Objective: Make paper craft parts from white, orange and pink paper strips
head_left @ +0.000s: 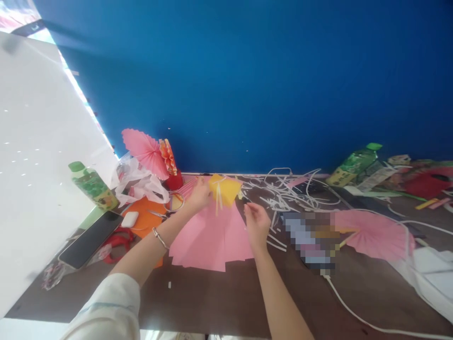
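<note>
My left hand [199,194] grips a folded yellow paper piece [225,189] held just above the table, with pale strips hanging from it. My right hand [256,224] is a little to the right and nearer me, fingers curled in a pinch on a thin white strip that I can barely make out. Below both hands lies a stack of pink paper sheets [208,238] fanned out on the brown table [219,297]. A bracelet sits on my left wrist.
Left: a green-capped bottle [92,185], a phone [92,238], a white earbud case [130,219], scissors, orange paper, pink and orange paper fans [146,151]. Right: white paper strips [283,191], a pink fan [375,234], another bottle [354,165], a white cable [357,316]. Blue wall behind.
</note>
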`<state>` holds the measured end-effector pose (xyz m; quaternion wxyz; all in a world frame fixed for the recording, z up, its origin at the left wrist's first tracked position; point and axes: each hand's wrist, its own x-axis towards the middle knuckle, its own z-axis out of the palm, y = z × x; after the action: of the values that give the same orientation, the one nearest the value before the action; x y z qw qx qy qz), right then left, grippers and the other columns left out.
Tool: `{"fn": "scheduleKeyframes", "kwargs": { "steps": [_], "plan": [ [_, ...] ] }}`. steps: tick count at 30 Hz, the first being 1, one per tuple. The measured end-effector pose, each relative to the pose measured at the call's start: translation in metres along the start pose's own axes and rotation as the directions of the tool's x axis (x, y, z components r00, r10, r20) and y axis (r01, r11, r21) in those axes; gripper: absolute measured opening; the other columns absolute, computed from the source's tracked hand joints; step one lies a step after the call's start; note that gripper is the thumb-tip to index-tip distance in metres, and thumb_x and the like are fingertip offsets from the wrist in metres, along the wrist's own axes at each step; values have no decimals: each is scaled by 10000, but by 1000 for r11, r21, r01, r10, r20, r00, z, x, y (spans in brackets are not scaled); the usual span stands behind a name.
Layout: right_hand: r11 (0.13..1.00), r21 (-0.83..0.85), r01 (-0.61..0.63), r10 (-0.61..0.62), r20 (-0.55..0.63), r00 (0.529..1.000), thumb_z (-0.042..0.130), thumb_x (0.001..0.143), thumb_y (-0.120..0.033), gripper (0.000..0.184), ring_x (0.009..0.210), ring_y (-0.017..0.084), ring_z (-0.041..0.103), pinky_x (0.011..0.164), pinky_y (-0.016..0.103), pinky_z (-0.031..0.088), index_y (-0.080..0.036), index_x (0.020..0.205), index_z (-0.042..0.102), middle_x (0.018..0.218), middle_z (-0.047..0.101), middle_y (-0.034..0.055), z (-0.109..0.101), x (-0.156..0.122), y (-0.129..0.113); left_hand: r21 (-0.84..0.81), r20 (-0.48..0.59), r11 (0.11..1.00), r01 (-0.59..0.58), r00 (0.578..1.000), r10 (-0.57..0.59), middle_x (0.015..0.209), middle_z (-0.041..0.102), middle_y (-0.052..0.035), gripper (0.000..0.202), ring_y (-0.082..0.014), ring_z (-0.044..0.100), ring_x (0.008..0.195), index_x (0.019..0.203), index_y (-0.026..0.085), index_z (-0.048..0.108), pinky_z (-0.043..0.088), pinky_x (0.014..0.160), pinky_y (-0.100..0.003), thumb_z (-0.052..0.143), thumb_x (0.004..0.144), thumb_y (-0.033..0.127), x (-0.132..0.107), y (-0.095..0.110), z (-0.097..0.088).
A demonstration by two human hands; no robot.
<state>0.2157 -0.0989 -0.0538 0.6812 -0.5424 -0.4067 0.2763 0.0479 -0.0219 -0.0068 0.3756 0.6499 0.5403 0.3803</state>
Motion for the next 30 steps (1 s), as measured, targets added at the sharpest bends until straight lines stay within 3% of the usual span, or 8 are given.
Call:
{"fn": "scheduleKeyframes", "kwargs": {
  "steps": [3,5,7,12,18,23,30],
  "plan": [
    [1000,22,-1,0,47,999,668,670,-395,315,773,183,607,753,348,491,-177,884,593,821,634,57,4,-4,-4,39,62,985,-171,984,168,820,582,-34,86,-181,525,897,785,180,670,404,828,-297,631,712,159,-22,13,13],
    [997,69,-29,21,102,995,680,665,-380,335,749,173,602,715,328,497,-186,918,579,809,625,46,6,-6,-6,110,138,924,-366,926,351,781,589,-30,106,-172,537,820,781,195,684,414,781,-304,584,767,228,-37,19,21],
    [991,117,-64,46,153,987,685,667,-367,329,726,165,593,683,314,496,-190,920,572,803,616,40,8,-7,-7,144,142,894,-423,903,405,773,599,-32,151,-160,541,772,785,203,691,422,740,-294,544,797,233,-47,22,25],
    [984,157,-88,57,191,980,695,666,-346,303,738,158,584,702,306,485,-196,897,569,798,604,23,10,-9,-6,154,128,912,-379,923,362,773,613,-32,154,-150,545,746,830,206,694,420,709,-283,547,801,241,-47,19,24],
    [979,153,-138,101,227,969,699,669,-339,236,719,146,578,719,300,472,-189,823,603,776,611,12,11,-10,-5,135,194,908,-397,909,369,758,611,-29,167,-139,539,725,753,183,668,412,683,-266,525,812,245,-46,18,20],
    [960,188,-206,151,272,951,718,646,-336,221,669,133,570,699,296,474,-182,769,617,723,616,-1,12,-11,-4,162,161,903,-398,914,374,710,582,-14,170,-120,515,680,683,162,605,410,644,-242,501,809,210,-50,17,20],
    [889,304,-344,226,363,904,741,609,-341,229,653,121,573,675,282,488,-197,727,607,704,613,-15,15,-10,-3,13,182,962,-272,947,265,679,594,7,154,-100,521,624,703,164,593,410,557,-204,477,797,202,-50,9,22]
  ]
}}
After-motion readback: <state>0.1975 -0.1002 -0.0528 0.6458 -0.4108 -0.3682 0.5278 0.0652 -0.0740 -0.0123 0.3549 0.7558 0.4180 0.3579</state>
